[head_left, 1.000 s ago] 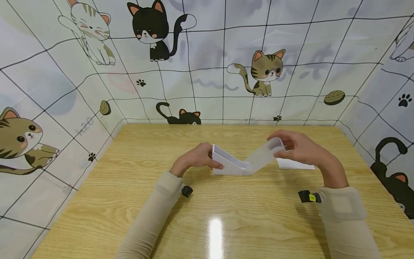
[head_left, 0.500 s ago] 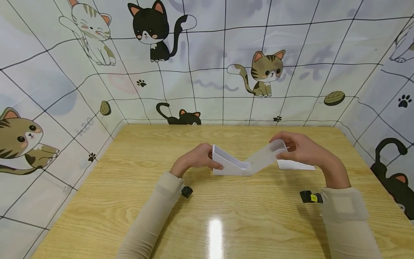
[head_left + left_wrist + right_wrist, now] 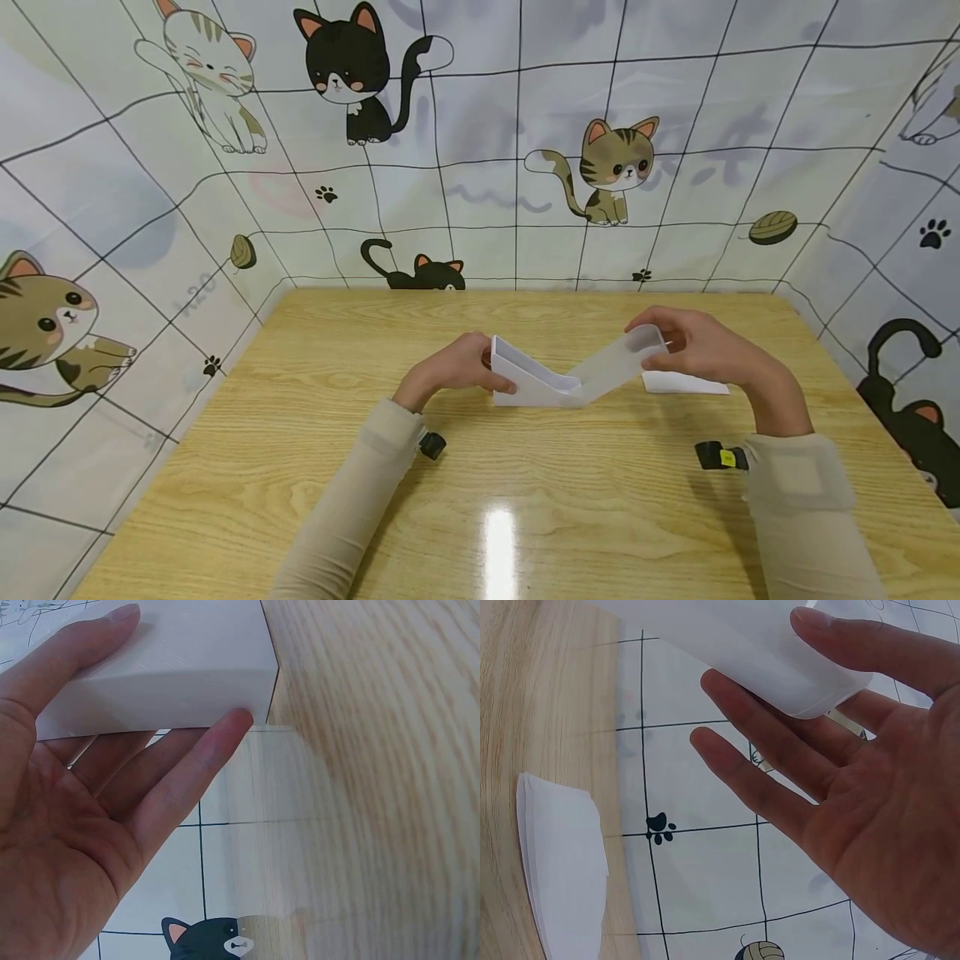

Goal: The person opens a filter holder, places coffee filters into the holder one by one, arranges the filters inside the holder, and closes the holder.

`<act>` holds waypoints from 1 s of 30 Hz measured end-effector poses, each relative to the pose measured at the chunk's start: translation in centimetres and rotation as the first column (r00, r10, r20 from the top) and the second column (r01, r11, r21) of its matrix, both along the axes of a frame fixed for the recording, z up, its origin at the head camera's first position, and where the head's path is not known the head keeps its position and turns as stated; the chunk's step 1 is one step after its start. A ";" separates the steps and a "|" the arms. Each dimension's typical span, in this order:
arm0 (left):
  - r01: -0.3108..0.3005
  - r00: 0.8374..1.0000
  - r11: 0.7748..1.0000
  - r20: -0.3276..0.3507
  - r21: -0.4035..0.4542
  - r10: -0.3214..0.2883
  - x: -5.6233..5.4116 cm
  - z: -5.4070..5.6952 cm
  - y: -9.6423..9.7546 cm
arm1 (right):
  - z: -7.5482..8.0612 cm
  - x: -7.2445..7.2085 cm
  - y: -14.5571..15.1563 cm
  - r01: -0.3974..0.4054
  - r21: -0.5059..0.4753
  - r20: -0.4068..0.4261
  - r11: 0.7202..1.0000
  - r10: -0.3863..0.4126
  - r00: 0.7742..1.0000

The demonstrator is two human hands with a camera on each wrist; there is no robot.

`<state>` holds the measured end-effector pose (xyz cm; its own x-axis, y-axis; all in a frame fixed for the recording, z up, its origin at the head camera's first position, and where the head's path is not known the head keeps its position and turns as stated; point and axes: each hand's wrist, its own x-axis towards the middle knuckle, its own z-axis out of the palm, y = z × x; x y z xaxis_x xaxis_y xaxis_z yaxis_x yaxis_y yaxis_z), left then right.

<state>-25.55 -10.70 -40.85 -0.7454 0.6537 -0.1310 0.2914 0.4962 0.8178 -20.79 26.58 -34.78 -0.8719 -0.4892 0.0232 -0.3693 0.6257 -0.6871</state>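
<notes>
A white box [image 3: 528,387] with a slanted open top rests near the middle of the table, a translucent lid [image 3: 613,367] tilted up and out to its right. My left hand [image 3: 459,365] grips the box's left end, thumb on the front face; the left wrist view shows fingertips along the white box's [image 3: 172,694] edge. With thumb and fingers my right hand [image 3: 697,340] pinches the free rounded end of the lid. Two of its fingers extend below the lid [image 3: 780,671] in the right wrist view. The box's far side is hidden.
A thin stack of folded white paper [image 3: 684,383] lies on the wooden table [image 3: 600,500] behind and below the right hand. Walls of cat-patterned cloth [image 3: 480,192] enclose the back and both sides.
Between the first two frames my right hand shifted slightly right and down with the lid's end, lowering the lid a little. Since then both hands have stayed nearly still.
</notes>
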 end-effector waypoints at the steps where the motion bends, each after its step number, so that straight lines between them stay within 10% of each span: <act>1: 0.000 1.000 1.000 0.000 0.000 0.000 0.0 0.0 0.0 | 0.0 0.0 0.0 -0.001 0.003 -0.002 1.000 0.001 1.000; 30: -0.002 1.000 1.000 -0.002 -0.003 0.002 0.0 -0.1 -0.1 | 0.0 -0.1 0.3 -0.005 0.002 0.021 1.000 0.005 1.000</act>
